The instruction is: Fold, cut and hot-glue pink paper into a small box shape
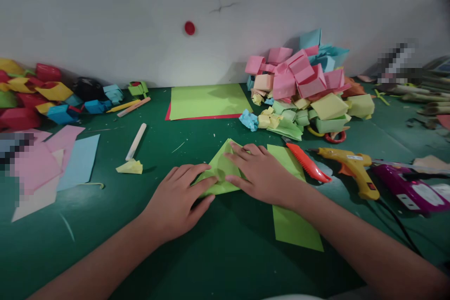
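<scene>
A folded light green paper (221, 168) with a pointed top lies on the green table (218, 253). My left hand (179, 199) rests on its left edge, fingers apart. Across its right side lies my right hand (262, 176), the fingers spread and touching the paper. Under my right wrist is a longer green strip (293, 225), partly covered by the forearm. An orange cutter (309, 163) sits on the upper part of that strip's right side.
Pink, blue and green folded papers (298, 77) are heaped at the back right. A yellow glue gun (351, 166) and purple power strip (411, 187) lie at right. Green sheets (207, 101) lie by the wall; pink sheets (38, 159) at left.
</scene>
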`<move>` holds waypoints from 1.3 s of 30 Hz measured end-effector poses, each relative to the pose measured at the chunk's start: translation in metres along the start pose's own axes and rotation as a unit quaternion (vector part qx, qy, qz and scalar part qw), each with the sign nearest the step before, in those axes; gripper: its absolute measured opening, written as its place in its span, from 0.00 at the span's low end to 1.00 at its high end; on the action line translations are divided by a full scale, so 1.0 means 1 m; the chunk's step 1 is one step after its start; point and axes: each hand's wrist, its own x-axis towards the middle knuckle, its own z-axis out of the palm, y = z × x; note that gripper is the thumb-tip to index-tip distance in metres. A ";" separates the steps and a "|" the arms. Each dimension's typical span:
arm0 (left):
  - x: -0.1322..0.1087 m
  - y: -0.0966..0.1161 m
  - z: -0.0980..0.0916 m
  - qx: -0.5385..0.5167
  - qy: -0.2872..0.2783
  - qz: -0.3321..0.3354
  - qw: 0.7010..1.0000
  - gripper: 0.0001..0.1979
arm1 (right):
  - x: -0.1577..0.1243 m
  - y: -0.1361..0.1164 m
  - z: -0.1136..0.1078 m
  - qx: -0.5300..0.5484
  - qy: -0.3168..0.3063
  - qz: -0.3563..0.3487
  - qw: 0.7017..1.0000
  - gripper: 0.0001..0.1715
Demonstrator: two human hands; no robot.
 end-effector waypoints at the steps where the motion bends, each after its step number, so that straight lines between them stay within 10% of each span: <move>1: 0.000 0.000 0.000 -0.001 0.000 0.004 1.000 0.17 | 0.001 0.000 0.000 0.005 0.002 0.005 1.000 0.37; 39: -0.001 -0.003 0.004 0.007 0.024 0.106 0.994 0.18 | 0.008 -0.014 0.016 0.022 0.043 0.045 0.998 0.32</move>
